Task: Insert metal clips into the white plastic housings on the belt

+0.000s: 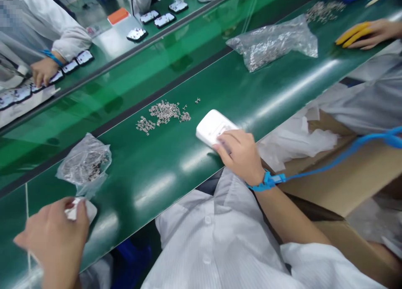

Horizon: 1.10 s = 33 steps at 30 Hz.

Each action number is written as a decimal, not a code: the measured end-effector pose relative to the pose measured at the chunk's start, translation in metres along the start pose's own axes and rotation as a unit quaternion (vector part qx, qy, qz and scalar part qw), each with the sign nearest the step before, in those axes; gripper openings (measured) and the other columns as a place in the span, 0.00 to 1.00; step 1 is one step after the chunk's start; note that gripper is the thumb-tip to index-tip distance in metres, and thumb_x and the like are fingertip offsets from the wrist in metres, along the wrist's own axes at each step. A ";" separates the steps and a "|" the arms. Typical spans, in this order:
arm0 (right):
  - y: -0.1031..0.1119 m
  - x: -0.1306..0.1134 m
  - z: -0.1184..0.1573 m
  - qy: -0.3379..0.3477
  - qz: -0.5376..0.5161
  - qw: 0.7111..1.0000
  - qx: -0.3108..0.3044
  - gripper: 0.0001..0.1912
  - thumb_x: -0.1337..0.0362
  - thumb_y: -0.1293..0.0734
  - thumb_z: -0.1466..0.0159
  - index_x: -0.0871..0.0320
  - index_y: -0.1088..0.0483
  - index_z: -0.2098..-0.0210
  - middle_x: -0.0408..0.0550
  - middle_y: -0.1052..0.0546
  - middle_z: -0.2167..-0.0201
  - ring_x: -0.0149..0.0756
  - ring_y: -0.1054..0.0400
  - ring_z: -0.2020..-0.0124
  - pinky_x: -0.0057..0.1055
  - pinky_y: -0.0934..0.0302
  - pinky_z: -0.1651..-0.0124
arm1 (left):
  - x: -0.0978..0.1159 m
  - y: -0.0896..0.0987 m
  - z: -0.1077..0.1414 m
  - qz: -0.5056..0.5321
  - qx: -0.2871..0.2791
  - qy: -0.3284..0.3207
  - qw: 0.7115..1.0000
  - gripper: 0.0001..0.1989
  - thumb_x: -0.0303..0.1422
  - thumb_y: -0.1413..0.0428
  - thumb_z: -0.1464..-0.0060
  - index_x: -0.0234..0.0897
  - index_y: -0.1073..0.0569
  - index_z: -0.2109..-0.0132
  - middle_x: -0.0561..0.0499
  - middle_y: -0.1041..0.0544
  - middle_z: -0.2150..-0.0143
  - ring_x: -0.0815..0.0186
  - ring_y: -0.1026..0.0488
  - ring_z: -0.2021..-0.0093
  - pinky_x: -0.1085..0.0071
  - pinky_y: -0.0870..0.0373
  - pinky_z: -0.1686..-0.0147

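Shirt (207, 243) below, the right hand's (240, 155) white casing (209, 127) points lengthwise forward-left.

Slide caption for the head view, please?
Right hand holding a white rounded item, left hand a partly hidden white piece, small metal parts on green worktop.

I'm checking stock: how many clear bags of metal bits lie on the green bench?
2: one bag just beyond the left hand, the other bag farther right, near another person's hand. I see no others there.
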State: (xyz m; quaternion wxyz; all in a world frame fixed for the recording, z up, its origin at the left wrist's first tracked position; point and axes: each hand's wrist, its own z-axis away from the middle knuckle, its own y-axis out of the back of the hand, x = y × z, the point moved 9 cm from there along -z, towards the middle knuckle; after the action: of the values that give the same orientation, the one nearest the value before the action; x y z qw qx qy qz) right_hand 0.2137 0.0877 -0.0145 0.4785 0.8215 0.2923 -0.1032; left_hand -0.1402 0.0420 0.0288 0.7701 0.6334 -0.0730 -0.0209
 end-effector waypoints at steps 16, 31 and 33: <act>-0.123 0.066 -0.154 0.045 -0.054 0.991 -0.114 0.04 0.68 0.32 0.34 0.60 0.27 0.67 0.53 0.26 0.61 0.42 0.36 0.56 0.39 0.41 0.49 | 0.154 0.005 -0.269 0.060 0.125 -0.207 0.968 0.11 0.35 0.42 0.40 0.40 0.21 0.52 0.44 0.22 0.49 0.52 0.29 0.46 0.56 0.37 0.48; -0.094 0.073 -0.154 0.015 -0.298 0.954 -0.036 0.03 0.64 0.35 0.34 0.57 0.32 0.63 0.44 0.27 0.68 0.34 0.35 0.68 0.32 0.41 0.63 | 0.172 -0.003 -0.299 0.347 0.054 -0.282 0.893 0.11 0.40 0.41 0.45 0.38 0.19 0.62 0.51 0.18 0.63 0.63 0.26 0.64 0.66 0.33 0.62; -0.090 0.078 -0.155 -0.022 -0.352 0.936 -0.016 0.06 0.62 0.32 0.36 0.58 0.30 0.63 0.42 0.27 0.69 0.33 0.34 0.69 0.31 0.40 0.64 | 0.172 0.001 -0.297 0.382 0.059 -0.281 0.878 0.11 0.41 0.39 0.47 0.37 0.20 0.63 0.51 0.19 0.65 0.64 0.26 0.64 0.67 0.33 0.62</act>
State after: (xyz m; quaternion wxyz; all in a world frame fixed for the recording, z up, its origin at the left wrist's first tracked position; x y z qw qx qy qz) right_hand 0.2076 0.2816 -0.0341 0.4306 0.6559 0.5538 -0.2786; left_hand 0.0714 0.3099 -0.0111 0.6267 0.5676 -0.5241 0.1023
